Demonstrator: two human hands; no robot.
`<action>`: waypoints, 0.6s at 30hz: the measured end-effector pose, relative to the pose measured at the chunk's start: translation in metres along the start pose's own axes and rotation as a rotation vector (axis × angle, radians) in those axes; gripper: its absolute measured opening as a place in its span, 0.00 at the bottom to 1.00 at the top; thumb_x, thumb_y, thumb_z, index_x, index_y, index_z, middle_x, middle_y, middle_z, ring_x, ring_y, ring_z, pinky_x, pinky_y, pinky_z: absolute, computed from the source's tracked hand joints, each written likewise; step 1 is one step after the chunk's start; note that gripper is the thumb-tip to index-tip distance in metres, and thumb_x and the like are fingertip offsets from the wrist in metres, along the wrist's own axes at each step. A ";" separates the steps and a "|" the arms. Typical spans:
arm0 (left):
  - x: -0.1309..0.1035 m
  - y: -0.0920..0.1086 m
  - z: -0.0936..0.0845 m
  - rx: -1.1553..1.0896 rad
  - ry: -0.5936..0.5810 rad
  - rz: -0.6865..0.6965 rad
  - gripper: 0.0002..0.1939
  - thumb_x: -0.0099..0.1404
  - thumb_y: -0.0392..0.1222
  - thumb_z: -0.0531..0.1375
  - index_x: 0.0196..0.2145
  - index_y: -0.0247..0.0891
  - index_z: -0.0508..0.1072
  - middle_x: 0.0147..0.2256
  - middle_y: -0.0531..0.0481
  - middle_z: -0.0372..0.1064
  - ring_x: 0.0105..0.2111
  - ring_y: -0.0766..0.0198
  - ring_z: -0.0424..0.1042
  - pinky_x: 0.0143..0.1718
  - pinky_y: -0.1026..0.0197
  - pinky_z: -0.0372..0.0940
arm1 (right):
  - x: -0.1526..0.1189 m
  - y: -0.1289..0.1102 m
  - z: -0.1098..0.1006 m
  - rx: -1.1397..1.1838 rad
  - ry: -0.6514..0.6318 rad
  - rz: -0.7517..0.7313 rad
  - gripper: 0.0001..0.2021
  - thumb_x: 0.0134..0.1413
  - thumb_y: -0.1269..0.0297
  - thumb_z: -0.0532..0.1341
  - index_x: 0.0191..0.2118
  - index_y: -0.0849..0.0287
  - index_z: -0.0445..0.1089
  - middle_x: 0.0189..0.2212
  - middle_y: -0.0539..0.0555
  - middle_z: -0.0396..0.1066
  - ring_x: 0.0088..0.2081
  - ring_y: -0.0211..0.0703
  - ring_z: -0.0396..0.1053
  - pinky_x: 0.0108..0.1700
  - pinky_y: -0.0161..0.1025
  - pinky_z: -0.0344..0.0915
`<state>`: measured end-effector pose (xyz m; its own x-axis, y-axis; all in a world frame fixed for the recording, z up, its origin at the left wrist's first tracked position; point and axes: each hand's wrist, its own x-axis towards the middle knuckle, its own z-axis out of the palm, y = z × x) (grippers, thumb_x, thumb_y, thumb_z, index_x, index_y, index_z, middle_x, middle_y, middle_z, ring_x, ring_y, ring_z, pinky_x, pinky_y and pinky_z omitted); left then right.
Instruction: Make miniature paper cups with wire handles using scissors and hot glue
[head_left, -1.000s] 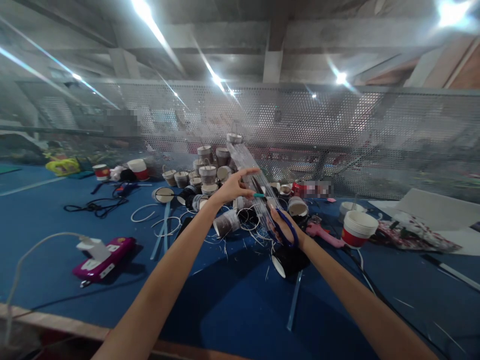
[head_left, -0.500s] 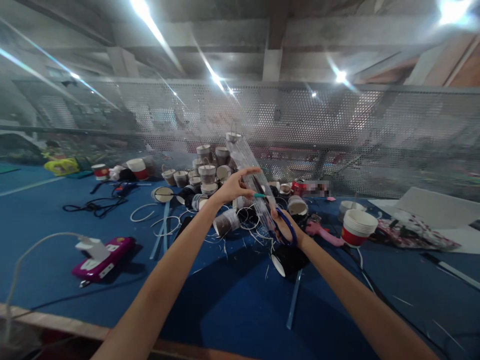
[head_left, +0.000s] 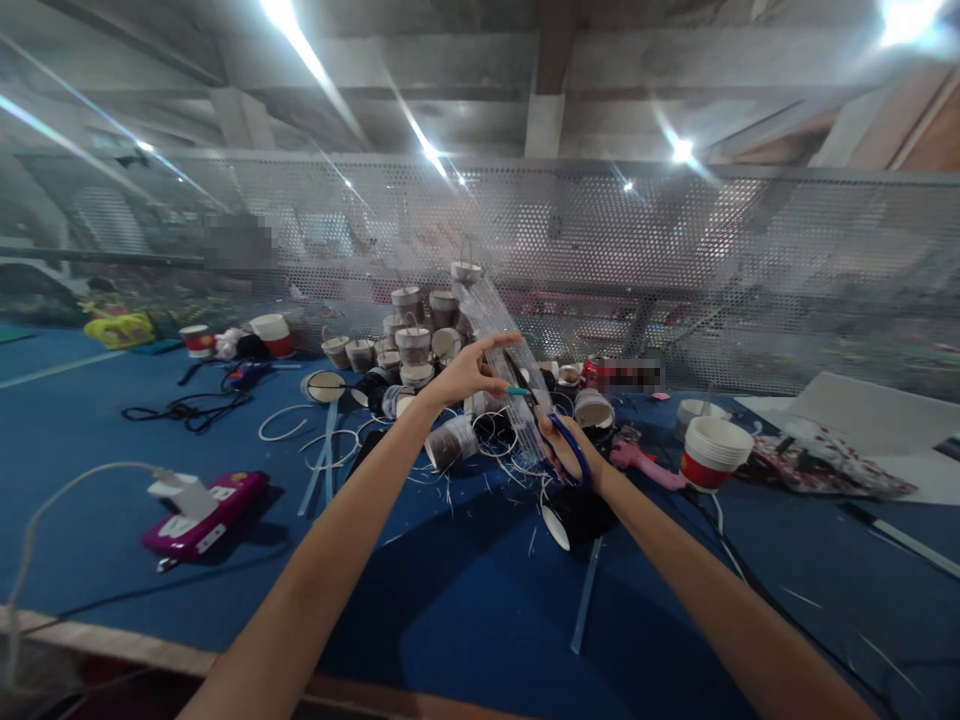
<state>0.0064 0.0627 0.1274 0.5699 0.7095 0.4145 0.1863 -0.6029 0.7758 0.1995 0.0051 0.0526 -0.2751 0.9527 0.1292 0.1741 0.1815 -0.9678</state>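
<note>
My left hand (head_left: 476, 370) holds a long, clear plastic piece (head_left: 491, 310) from the side, thumb below and fingers stretched over it. The piece slants up and away from me. Blue-handled scissors (head_left: 576, 450) are in my right hand (head_left: 559, 445), their dark blades pointing up and left at the plastic, parted, one near my left thumb. A small teal spot (head_left: 517, 390) shows at that thumb; I cannot tell what it is. Below my right hand a black-wrapped cup (head_left: 574, 520) lies on its side. A brown-and-clear wrapped cup (head_left: 450, 445) lies under my left wrist.
Grey cups (head_left: 412, 345) are piled behind my hands. Loops of white cord (head_left: 330, 450) and thin clippings lie around them. Stacked paper cups (head_left: 716, 450) and a pink tool (head_left: 645, 465) stand right. A purple power strip (head_left: 206, 515) is left. Perforated metal panel (head_left: 360, 220) closes the back.
The scissors' blades show wider apart against the plastic, and the handles have turned slightly in my right hand. My left hand keeps nearly the same place.
</note>
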 end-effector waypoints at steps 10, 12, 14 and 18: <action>-0.001 -0.013 -0.017 0.157 0.047 0.030 0.36 0.51 0.36 0.63 0.57 0.45 0.56 0.60 0.38 0.49 0.24 0.72 0.70 0.26 0.65 0.68 | -0.003 -0.025 -0.023 0.117 -0.299 0.276 0.32 0.47 0.33 0.43 0.23 0.60 0.63 0.13 0.48 0.59 0.12 0.30 0.51 0.11 0.30 0.50; -0.001 -0.015 -0.020 0.199 0.046 0.041 0.36 0.50 0.35 0.64 0.56 0.45 0.58 0.60 0.40 0.50 0.23 0.73 0.70 0.26 0.65 0.68 | -0.006 -0.035 -0.031 0.100 -0.368 0.363 0.33 0.48 0.33 0.41 0.22 0.60 0.64 0.11 0.51 0.59 0.12 0.32 0.54 0.12 0.32 0.55; -0.001 -0.016 -0.022 0.220 0.050 0.040 0.37 0.50 0.34 0.64 0.57 0.45 0.58 0.58 0.40 0.54 0.23 0.72 0.70 0.25 0.66 0.68 | -0.010 -0.044 -0.036 0.077 -0.420 0.475 0.34 0.47 0.32 0.41 0.21 0.60 0.65 0.11 0.54 0.61 0.14 0.35 0.57 0.14 0.34 0.59; -0.001 -0.013 -0.023 0.225 0.042 0.036 0.39 0.49 0.33 0.63 0.58 0.44 0.56 0.59 0.38 0.53 0.24 0.71 0.71 0.24 0.66 0.67 | -0.013 -0.047 -0.038 0.075 -0.300 0.401 0.30 0.44 0.33 0.50 0.20 0.60 0.67 0.13 0.56 0.64 0.14 0.39 0.60 0.14 0.37 0.60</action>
<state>-0.0144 0.0787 0.1274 0.5467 0.6974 0.4634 0.3426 -0.6912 0.6363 0.2304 -0.0070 0.1044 -0.4622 0.8297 -0.3130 0.2568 -0.2126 -0.9428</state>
